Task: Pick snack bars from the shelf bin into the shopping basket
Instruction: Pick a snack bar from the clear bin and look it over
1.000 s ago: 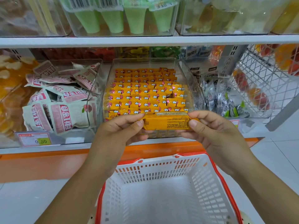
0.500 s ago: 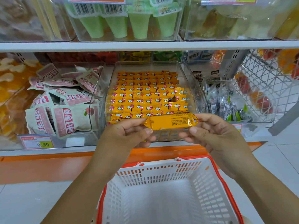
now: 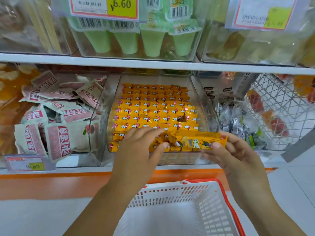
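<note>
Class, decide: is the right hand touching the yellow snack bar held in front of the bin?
Touching. The head view shows the right hand pinching the bar at its right end, between thumb and fingers.

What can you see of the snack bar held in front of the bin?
The snack bar is a long, glossy orange-yellow wrapper with printed graphics and a reddish right end. It lies nearly level in front of the clear bin, not yet in the basket. The right hand pinches its right end; the left hand pinches its left.
</note>
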A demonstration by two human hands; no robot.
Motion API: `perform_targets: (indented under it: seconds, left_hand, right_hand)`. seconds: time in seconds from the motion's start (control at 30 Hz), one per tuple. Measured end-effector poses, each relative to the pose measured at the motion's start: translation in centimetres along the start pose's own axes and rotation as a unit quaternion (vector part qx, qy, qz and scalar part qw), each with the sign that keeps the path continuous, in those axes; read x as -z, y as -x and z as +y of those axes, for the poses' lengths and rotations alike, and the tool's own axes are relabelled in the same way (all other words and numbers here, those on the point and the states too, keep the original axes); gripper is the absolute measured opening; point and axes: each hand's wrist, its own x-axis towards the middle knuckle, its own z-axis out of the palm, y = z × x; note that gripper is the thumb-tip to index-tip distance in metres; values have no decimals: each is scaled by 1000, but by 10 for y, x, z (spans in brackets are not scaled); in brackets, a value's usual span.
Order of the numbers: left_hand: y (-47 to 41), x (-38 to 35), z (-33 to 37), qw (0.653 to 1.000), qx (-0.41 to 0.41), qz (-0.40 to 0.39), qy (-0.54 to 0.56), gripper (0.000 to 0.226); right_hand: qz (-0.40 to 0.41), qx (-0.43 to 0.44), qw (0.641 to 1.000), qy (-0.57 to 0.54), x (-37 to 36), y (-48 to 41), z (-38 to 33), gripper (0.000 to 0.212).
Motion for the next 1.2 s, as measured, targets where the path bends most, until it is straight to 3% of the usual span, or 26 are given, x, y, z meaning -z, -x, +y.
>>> perform_targets:
  seconds: [0.1, 0.17, 0.23, 0.37, 0.53, 0.67, 0.7, 0.77, 0.9, 1.1, 1.2]
  left_hand:
    - [-17, -8, -3, 996, -45, -16, -74, 61]
    - [-27, -13, -3, 991, -48, -72, -105, 73]
    - [-34, -18, -2, 984, -53, -106, -132, 79]
    - [-40, -25, -6, 976, -59, -131, -164, 82]
    - [-43, -26, -12, 976, -70, -126, -165, 83]
    - [-47, -26, -14, 977, -81, -124, -154, 83]
    - [-47, -26, -15, 978, -86, -121, -149, 82]
    - [-47, -25, -16, 980, -93, -114, -135, 77]
    - [-48, -27, -18, 979, -94, -125, -133, 84]
    - [-50, -28, -17, 979, -78, -125, -144, 88]
    - [-48, -26, -15, 978, -75, -125, -151, 87]
  right_hand:
    - [11, 100, 985, 141, 0, -27, -17, 15]
    - [-11, 168, 944, 283, -4, -54, -30, 15]
    - [-58, 173, 899, 399, -14, -80, -42, 15]
    - [-164, 158, 757, 613, -33, -119, -56, 24]
    - [-284, 185, 616, 711, -52, -146, -35, 32]
    - [-348, 169, 528, 756, -61, -159, -16, 27]
    - [-352, 147, 521, 764, -64, -161, -16, 26]
    - [-350, 102, 543, 756, -71, -165, -20, 24]
    - [-299, 105, 656, 684, -76, -166, -25, 19]
    - [-285, 157, 609, 723, -86, -154, -8, 16]
    - [-258, 189, 621, 715, -82, -146, -10, 11]
